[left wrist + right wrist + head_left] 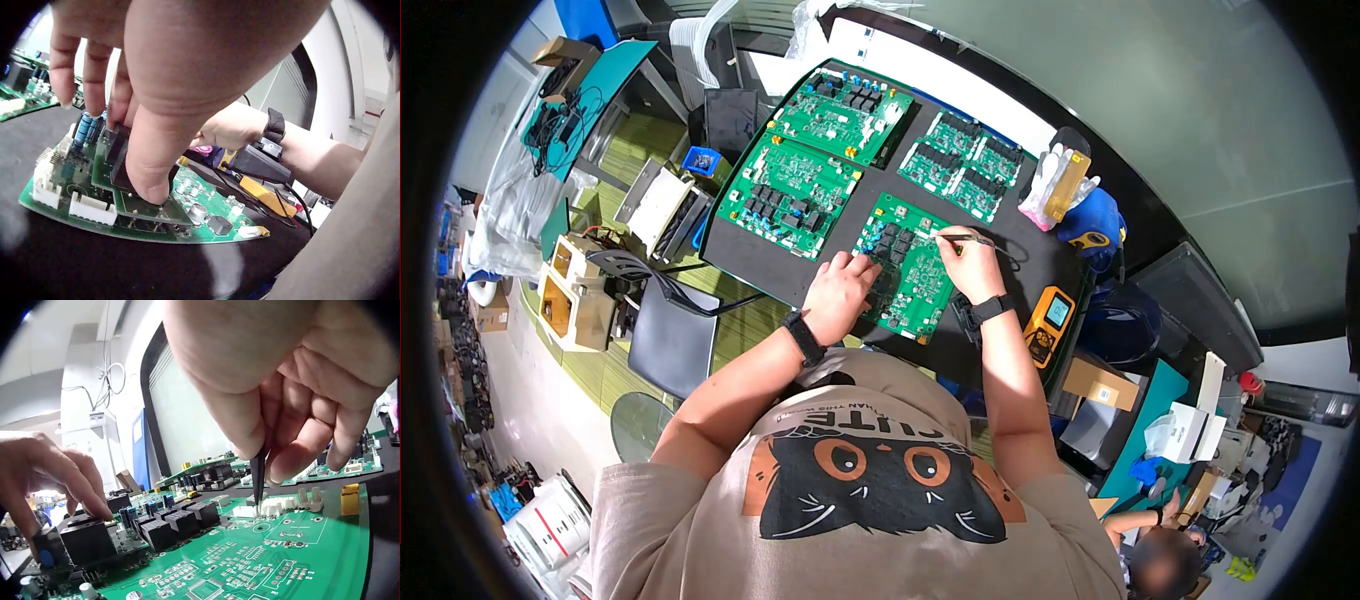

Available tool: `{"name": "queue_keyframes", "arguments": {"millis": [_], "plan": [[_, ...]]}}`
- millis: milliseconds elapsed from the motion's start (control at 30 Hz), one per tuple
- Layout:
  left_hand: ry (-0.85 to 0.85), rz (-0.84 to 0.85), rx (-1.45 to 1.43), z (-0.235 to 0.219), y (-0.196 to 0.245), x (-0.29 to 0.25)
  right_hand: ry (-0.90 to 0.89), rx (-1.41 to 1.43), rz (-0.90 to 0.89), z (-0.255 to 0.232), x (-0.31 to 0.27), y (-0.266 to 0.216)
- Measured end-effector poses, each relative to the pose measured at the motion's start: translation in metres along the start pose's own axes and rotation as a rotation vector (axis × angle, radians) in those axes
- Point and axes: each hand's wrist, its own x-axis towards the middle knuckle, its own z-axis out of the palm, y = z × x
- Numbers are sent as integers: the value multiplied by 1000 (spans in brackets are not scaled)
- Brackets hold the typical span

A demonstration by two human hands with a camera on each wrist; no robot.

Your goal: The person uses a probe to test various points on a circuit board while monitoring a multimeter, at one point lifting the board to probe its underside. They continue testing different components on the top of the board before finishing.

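A large green circuit board (922,285) lies on the black table in front of me, carrying rows of black relays (178,524). My left hand (835,300) is at its left side. There, thumb and fingers grip a smaller green board (122,199) with black block parts (89,542), which sits over the large one. My right hand (972,268) pinches dark tweezers (257,478), held steeply with the tips down at the white connectors (280,505) along the board's far edge.
Two big green boards (790,195) lie at the left, and several smaller ones (965,165) at the back. A yellow meter (1050,325) lies to the right, beside a cable. A blue and yellow tool (1093,225) stands at the back right. A black chair (670,340) is at the left.
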Motion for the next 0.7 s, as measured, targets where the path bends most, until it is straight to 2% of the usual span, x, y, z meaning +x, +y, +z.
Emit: {"name": "queue_keyframes", "arguments": {"millis": [700], "plan": [[-3,8,-23,0,0,0,-117,37,113,-14,0,5]]}}
